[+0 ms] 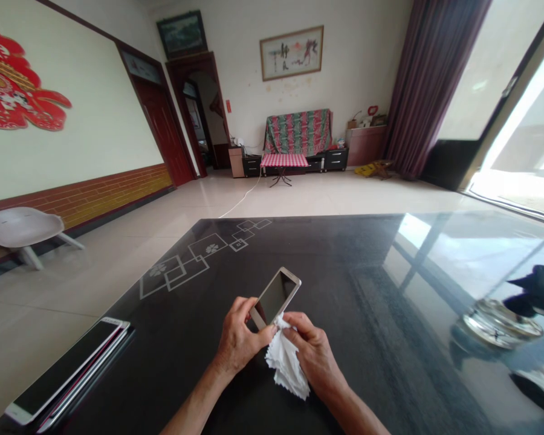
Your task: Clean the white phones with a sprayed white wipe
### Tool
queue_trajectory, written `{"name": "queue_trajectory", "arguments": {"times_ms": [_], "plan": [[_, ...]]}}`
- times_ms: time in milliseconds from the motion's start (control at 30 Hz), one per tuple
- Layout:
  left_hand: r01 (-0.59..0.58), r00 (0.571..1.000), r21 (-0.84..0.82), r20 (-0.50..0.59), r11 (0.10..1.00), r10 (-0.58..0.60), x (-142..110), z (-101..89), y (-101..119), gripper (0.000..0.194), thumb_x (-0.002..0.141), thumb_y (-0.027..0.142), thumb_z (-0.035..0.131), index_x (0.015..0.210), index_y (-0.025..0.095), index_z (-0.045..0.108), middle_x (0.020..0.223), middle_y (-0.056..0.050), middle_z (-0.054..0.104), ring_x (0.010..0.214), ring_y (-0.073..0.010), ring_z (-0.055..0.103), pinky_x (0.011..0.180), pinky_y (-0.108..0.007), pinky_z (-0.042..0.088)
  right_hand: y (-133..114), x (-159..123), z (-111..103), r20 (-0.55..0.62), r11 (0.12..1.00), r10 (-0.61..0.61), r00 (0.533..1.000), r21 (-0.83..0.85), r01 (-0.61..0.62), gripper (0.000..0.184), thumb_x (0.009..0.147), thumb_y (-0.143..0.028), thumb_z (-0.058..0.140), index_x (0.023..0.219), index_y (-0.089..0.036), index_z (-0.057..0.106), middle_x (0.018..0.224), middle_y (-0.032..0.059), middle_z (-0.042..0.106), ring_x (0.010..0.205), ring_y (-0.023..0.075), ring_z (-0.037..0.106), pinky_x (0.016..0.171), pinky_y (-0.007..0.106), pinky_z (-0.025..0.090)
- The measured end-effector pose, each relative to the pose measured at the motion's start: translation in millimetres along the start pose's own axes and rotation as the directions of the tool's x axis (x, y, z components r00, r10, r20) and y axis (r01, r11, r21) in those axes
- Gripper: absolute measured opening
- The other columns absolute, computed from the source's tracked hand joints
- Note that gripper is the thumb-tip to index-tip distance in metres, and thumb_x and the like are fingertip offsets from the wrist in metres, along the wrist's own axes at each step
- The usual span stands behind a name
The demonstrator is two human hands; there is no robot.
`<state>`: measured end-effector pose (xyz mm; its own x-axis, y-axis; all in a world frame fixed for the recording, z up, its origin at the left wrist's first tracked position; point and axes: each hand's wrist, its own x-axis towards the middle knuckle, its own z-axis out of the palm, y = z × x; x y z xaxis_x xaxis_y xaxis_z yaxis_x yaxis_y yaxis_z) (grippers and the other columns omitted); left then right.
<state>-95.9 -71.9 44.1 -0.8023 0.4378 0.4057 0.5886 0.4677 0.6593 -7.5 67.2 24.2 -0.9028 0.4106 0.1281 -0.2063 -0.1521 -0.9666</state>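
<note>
A smartphone [277, 295] with a pale gold frame and a dark screen is held tilted above the black table. My left hand [238, 335] is closed around its lower left end, fingers on the edge and thumb near the bottom. A white cloth [286, 365] with zigzag edges is pinched in my right hand [315, 350]. The bunched top of the cloth touches the phone's lower right edge, and the rest hangs down. My right fingertips are partly hidden by the cloth.
Several phones [70, 368] lie stacked at the left edge of the glossy black table [344, 266]. A glass ashtray [501, 323] with a black object [532, 290] on it stands at right. A white chair [25, 226] is on the floor at left; a checked small table [284, 160] stands far back.
</note>
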Motion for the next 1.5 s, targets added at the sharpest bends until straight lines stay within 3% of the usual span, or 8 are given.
{"name": "queue_trajectory", "arguments": {"times_ms": [200, 333, 600, 767, 1000, 1167, 1333, 1500], "plan": [[-0.023, 0.997, -0.02, 0.074, 1.0, 0.024, -11.0, -1.4, -2.3, 0.034, 0.064, 0.034, 0.072, 0.094, 0.02, 0.064, 0.088, -0.004, 0.056, 0.081, -0.0205, 0.057, 0.07, -0.03, 0.048, -6.0, 14.7, -15.3, -0.035, 0.995, 0.077, 0.996, 0.073, -0.074, 0.037, 0.071, -0.047, 0.073, 0.096, -0.02, 0.074, 0.095, 0.0064, 0.067, 0.077, 0.0209, 0.063, 0.064, 0.029, 0.05], [0.102, 0.98, -0.131, 0.184, 0.986, -0.077, -12.6, -4.4, -4.1, 0.032, 0.062, 0.036, 0.071, 0.089, 0.02, 0.067, 0.083, -0.002, 0.057, 0.075, -0.0185, 0.054, 0.066, -0.027, 0.044, -8.0, 20.4, -16.3, -0.055, 0.995, 0.076, 0.996, 0.072, -0.072, 0.042, 0.073, -0.049, 0.071, 0.103, -0.02, 0.072, 0.098, 0.0068, 0.067, 0.073, 0.0193, 0.062, 0.06, 0.028, 0.049], [0.424, 0.883, -0.63, 0.448, 0.65, -0.142, -0.7, -7.1, -7.7, 0.038, 0.075, 0.046, 0.062, 0.094, 0.014, 0.068, 0.076, -0.002, 0.062, 0.072, -0.0178, 0.054, 0.065, -0.027, 0.041, -17.6, 17.2, 7.6, 0.082, 0.93, -0.32, 0.944, -0.165, 0.329, 0.021, 0.088, -0.031, 0.058, 0.103, -0.029, 0.073, 0.097, 0.0038, 0.06, 0.085, 0.0159, 0.061, 0.071, 0.025, 0.05], [0.435, 0.886, -0.678, 0.44, 0.593, -0.146, 1.0, -9.5, -10.9, 0.037, 0.075, 0.043, 0.065, 0.093, 0.011, 0.07, 0.07, -0.001, 0.059, 0.065, -0.0134, 0.048, 0.062, -0.025, 0.038, -17.9, 18.7, 11.9, 0.102, 0.882, -0.386, 0.917, -0.252, 0.399, 0.025, 0.09, -0.022, 0.052, 0.105, -0.029, 0.071, 0.095, 0.0035, 0.06, 0.084, 0.0144, 0.06, 0.07, 0.023, 0.049], [0.424, 0.881, -0.648, 0.456, 0.633, -0.124, -6.3, -18.1, -2.1, 0.033, 0.072, 0.044, 0.066, 0.079, 0.012, 0.07, 0.065, 0.001, 0.053, 0.063, -0.0113, 0.039, 0.059, -0.024, 0.032, -17.9, 41.2, 6.9, -0.059, 0.88, -0.413, 0.909, -0.283, 0.382, 0.026, 0.087, -0.02, 0.052, 0.102, -0.026, 0.072, 0.099, 0.0035, 0.06, 0.088, 0.0149, 0.06, 0.077, 0.025, 0.049], [0.487, 0.866, -0.687, 0.463, 0.54, -0.192, 3.7, -25.4, -6.0, 0.043, 0.072, 0.046, 0.068, 0.097, 0.012, 0.071, 0.072, -0.002, 0.059, 0.065, -0.0134, 0.045, 0.06, -0.025, 0.036, -18.0, 25.7, 29.6, 0.041, 0.879, -0.421, 0.906, -0.228, 0.418, 0.028, 0.087, -0.019, 0.052, 0.103, -0.03, 0.073, 0.094, 0.0031, 0.061, 0.085, 0.0151, 0.061, 0.072, 0.024, 0.051], [0.461, 0.884, -0.731, 0.424, 0.503, -0.195, 12.8, -34.5, -12.7, 0.032, 0.074, 0.041, 0.07, 0.087, 0.012, 0.071, 0.077, -0.003, 0.061, 0.07, -0.0131, 0.046, 0.064, -0.024, 0.039, -14.6, 11.0, 45.0, 0.123, 0.873, -0.441, 0.889, -0.174, 0.456, 0.03, 0.088, -0.018, 0.051, 0.104, -0.031, 0.072, 0.089, 0.0026, 0.06, 0.082, 0.0147, 0.061, 0.072, 0.024, 0.051], [0.489, 0.865, -0.731, 0.477, 0.476, -0.156, 4.2, -39.1, -7.1, 0.035, 0.074, 0.045, 0.069, 0.084, 0.012, 0.07, 0.072, -0.003, 0.058, 0.066, -0.0131, 0.046, 0.062, -0.026, 0.041, -24.4, 27.4, 37.8, -0.011, 0.871, -0.459, 0.888, -0.2, 0.448, 0.028, 0.087, -0.017, 0.05, 0.1, -0.027, 0.072, 0.095, 0.0037, 0.061, 0.086, 0.0155, 0.061, 0.074, 0.024, 0.05]]}}
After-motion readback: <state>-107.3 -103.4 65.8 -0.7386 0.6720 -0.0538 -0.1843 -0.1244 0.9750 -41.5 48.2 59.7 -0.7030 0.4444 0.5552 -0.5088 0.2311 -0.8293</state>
